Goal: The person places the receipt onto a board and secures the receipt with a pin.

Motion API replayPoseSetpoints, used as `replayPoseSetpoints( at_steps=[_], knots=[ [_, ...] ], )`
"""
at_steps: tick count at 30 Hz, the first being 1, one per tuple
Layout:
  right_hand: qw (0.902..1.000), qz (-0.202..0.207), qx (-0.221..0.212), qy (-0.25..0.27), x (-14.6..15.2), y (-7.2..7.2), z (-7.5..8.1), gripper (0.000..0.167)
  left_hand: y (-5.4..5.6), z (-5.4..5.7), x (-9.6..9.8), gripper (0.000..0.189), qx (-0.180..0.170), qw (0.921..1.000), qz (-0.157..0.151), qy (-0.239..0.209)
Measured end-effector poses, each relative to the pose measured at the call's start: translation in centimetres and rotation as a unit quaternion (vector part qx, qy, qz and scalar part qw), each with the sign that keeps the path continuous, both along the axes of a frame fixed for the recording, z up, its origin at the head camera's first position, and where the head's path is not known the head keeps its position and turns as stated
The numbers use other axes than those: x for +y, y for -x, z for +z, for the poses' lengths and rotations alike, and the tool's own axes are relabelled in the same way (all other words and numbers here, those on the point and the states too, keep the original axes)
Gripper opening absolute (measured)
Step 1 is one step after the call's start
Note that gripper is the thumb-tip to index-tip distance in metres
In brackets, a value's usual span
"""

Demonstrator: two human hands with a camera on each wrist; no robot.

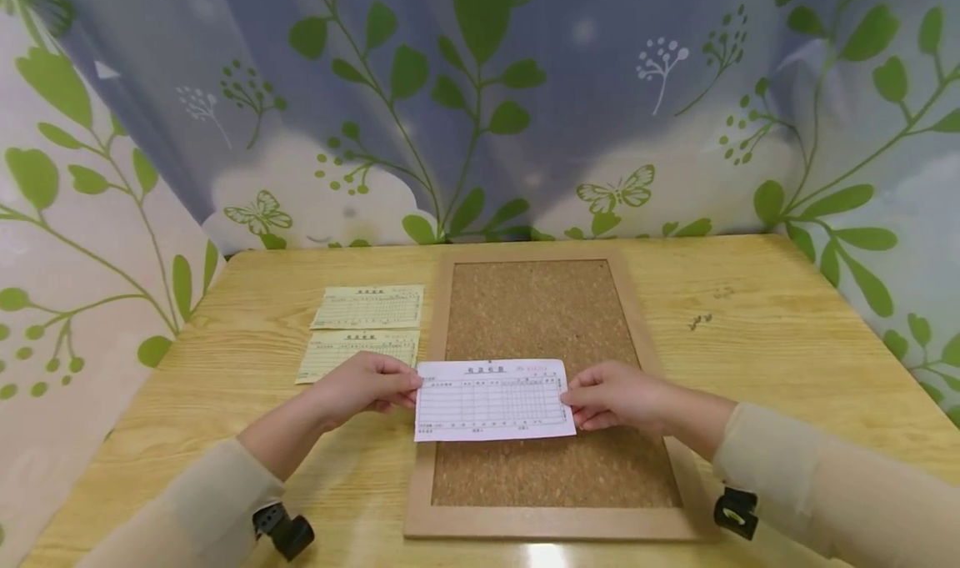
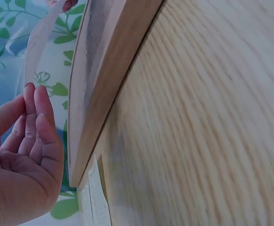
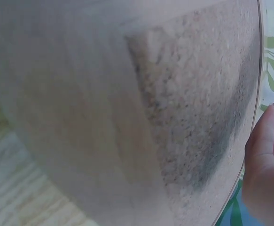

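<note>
A white receipt slip (image 1: 491, 405) with a printed table and red number is stretched between both hands in the head view. My left hand (image 1: 367, 384) pinches its left edge between thumb and fingertips. At the opposite short edge, my right hand (image 1: 618, 397) pinches it the same way. Beneath lies a wood-framed cork board (image 1: 525, 314), its bare cork showing above and below the slip. The left wrist view has the slip (image 2: 40, 44) raised over the board, with the left thumb and fingertips at its end. In the right wrist view, the right hand (image 3: 263, 165) is partly cut off.
Two yellowish receipt slips, an upper one (image 1: 371, 309) and a lower one (image 1: 318, 359), lie left of the board; the left hand overlaps the lower one. The wooden table (image 1: 765, 343) ends at a leaf-patterned curtain (image 1: 570, 109). Dark marks (image 1: 701, 322) show on the tabletop at right.
</note>
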State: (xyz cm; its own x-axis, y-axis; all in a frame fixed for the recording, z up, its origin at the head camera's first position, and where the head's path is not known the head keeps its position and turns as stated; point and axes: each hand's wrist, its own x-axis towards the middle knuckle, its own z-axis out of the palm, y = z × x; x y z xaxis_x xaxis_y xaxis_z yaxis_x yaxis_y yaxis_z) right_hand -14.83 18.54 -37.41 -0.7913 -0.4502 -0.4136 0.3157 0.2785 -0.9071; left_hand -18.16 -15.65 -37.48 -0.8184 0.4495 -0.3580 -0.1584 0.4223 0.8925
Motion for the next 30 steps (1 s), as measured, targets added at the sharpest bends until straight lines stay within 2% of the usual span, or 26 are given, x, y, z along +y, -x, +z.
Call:
replayPoseSetpoints(
  at_steps=[9,24,30],
  knots=[
    [1.0000,-0.002,-0.002,0.002,0.9,0.3,-0.1,0.010,0.4,0.3,0.8,0.025,-0.008,0.9997,-0.005,-0.020],
    [1.0000,-0.002,-0.002,0.007,2.1,0.0,-0.3,0.012,0.4,0.0,1.9,0.025,-0.006,0.9997,-0.005,-0.023],
    [0.9999,0.005,0.007,0.005,3.3,0.2,-0.2,0.013,0.4,0.3,2.9,0.023,-0.004,0.9995,-0.016,-0.028]
  ],
)
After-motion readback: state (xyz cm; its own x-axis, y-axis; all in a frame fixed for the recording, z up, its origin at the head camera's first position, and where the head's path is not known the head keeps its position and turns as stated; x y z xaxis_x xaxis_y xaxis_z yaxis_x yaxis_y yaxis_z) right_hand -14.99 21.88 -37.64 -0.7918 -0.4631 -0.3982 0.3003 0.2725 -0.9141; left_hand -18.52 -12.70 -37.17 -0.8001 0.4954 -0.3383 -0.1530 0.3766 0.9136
